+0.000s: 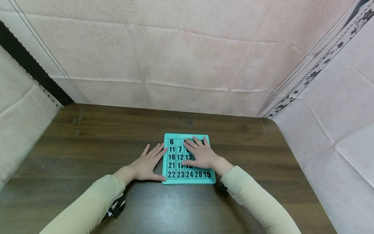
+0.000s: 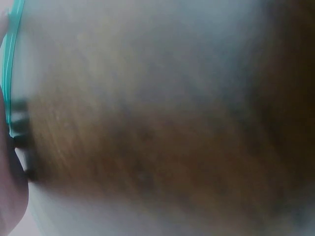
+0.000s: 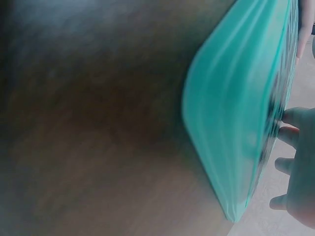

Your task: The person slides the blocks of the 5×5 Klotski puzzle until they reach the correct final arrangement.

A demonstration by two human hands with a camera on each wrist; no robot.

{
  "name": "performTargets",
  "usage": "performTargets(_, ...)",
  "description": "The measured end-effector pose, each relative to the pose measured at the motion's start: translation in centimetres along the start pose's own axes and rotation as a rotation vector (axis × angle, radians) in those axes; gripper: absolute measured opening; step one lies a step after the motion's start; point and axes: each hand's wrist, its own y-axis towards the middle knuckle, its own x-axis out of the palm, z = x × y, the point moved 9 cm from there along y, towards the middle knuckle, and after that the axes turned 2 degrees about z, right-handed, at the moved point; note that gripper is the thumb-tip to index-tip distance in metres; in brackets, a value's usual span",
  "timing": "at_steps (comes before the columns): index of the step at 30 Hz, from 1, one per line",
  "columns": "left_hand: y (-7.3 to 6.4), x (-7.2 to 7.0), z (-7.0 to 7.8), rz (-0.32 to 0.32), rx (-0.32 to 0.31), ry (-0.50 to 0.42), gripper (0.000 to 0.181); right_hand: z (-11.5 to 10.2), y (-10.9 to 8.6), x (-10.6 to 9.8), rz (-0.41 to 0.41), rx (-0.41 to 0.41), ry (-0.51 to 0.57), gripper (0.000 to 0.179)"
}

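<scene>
A turquoise number slide puzzle [image 1: 185, 175] with black-printed tiles lies flat on the wooden table. Along its left edge, my left hand [image 1: 147, 166] rests with straight, spread fingers, the thumb at the lower left corner. My right hand [image 1: 202, 156] lies over the upper right part with fingers spread, touching the tiles and covering several numbers. The bottom row reads 22, 23, 24, 20, 15. In the left wrist view only a strip of the puzzle [image 2: 10, 59] and part of the left hand [image 2: 11, 201] show. The right wrist view has the puzzle's side [image 3: 226, 108] and fingers of the right hand [image 3: 302, 177].
The brown wood-grain table [image 1: 87, 152] spreads around the puzzle. Pale patterned cloth [image 1: 175, 58] hangs behind the far edge, with more cloth at the left and right sides. A dark device [image 1: 117, 206] sits under the left wrist.
</scene>
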Motion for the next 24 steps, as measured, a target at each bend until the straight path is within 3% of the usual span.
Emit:
performTargets(15, -0.1, -0.1, 0.1, 0.004, 0.005, -0.009, 0.108, -1.6, 1.1, -0.3, -0.019, -0.028, -0.015, 0.085)
performTargets(24, -0.1, 0.1, -0.1, 0.008, 0.007, 0.002, 0.108, -0.9, 0.6, 0.0, -0.015, -0.015, 0.008, 0.084)
